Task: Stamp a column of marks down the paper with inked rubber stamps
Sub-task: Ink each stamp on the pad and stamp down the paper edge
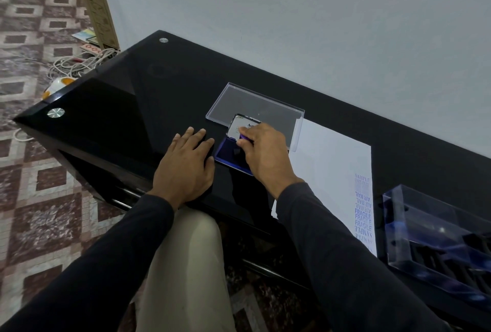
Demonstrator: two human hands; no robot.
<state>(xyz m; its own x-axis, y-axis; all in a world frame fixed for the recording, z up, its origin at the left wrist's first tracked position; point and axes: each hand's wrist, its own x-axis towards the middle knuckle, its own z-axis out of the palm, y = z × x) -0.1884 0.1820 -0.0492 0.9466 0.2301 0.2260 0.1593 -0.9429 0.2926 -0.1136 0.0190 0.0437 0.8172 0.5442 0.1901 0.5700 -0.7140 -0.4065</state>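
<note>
A blue ink pad lies open on the black glass table, its white-lined lid raised behind it. My right hand pinches a rubber stamp with a purple grip and holds it down on the pad. My left hand rests flat on the table just left of the pad, fingers straight. To the right lies a white paper sheet with a column of blue marks along its right edge, reading SAMPLE, AIR MAIL and FRAGILE.
A clear plastic lid lies behind the ink pad. A clear stamp case holding several dark stamps sits at the right table edge. Cables and a small white and orange object lie on the patterned floor at left.
</note>
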